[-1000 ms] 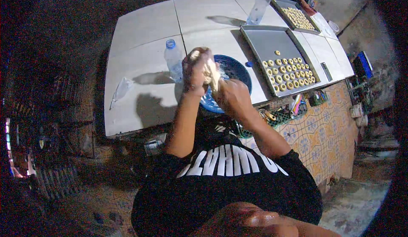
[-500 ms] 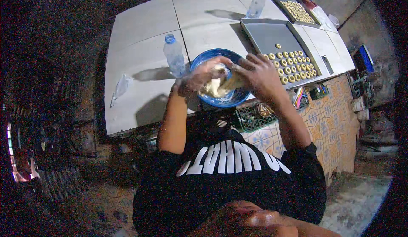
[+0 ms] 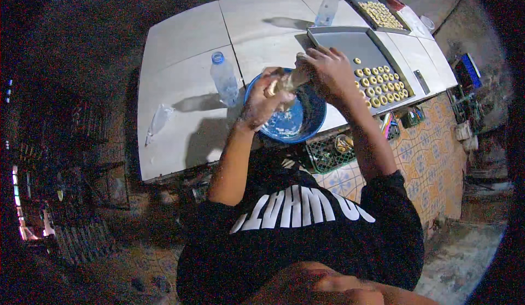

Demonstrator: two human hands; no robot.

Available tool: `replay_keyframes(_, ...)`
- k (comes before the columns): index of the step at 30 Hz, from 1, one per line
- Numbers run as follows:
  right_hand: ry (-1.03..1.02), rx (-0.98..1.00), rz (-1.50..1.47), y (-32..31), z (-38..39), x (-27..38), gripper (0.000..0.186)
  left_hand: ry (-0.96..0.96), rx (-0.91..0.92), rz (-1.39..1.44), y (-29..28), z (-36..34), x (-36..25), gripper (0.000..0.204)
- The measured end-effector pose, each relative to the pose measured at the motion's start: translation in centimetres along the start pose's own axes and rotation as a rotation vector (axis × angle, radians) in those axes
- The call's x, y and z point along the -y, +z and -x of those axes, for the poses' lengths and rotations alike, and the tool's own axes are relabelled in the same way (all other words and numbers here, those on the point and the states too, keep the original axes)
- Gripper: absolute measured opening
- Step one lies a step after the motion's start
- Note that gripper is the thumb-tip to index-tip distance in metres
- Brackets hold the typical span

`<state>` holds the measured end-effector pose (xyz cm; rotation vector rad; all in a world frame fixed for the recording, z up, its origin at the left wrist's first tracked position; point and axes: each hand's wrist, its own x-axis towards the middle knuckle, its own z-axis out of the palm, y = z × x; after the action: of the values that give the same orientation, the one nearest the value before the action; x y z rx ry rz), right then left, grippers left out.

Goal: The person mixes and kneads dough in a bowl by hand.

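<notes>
A see-through plastic bag smeared with pale dough (image 3: 296,80) is stretched between my hands above a blue basin (image 3: 289,120). My left hand (image 3: 266,101) is closed round the bag's lower left end, where some dough shows at the fingers. The bag's other end is in the closed fingers of my right hand (image 3: 332,74), higher up and over the basin's right rim. Streaks of dough cling to the basin's inside. Flour or dough whitens my left hand. My right hand's back hides part of its grip.
A clear bottle (image 3: 224,80) and a crumpled plastic bag (image 3: 159,121) are on the white table (image 3: 186,34) at left. To the right, a grey tray (image 3: 342,44) carries rows of dough rings. Farther off are another filled tray (image 3: 381,16) and a second bottle (image 3: 328,4). A green crate (image 3: 322,160) sits below.
My hands have risen from over the basin, the right one up and to the right. The bag now stretches between them, and more of the basin's inside shows.
</notes>
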<state>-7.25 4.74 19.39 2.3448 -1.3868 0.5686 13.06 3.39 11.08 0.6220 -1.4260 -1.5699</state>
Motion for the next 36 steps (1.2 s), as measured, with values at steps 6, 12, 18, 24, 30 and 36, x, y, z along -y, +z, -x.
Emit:
replay_keyframes(6, 0.238, -0.005, -0.196, 2.8, 1.5, 3.7, 0.025, 0.204, -0.094, 0.51, 1.2, -0.5, -0.9, 0.069)
replay_keyframes(12, 0.199, -0.161, -0.273, 3.7, 2.3, 6.4, 0.028, 0.259, -0.181, 0.996, 1.7, -0.3, -0.3, 0.052)
replay_keyframes(18, 0.265, -0.056, -0.364, 4.2, 4.5, 7.9, 0.032, 0.18, -0.293, 1.303, 1.0, -0.8, 1.7, 0.04)
replay_keyframes(24, 0.334, 0.141, -0.473, 4.0, 6.2, 8.2, 0.034, 0.308, -0.084, 1.363, 1.6, -1.2, 2.5, 0.06)
replay_keyframes(30, 0.296, 0.363, -0.487, 2.8, 6.7, 6.7, 0.033, -0.125, 0.339, 1.778, 0.9, -1.7, 1.7, 0.045)
replay_keyframes(36, 0.23, 0.458, -0.217, 0.1, 6.2, 2.2, 0.041, -0.312, 0.441, 1.301, -0.5, -1.3, -0.3, 0.042)
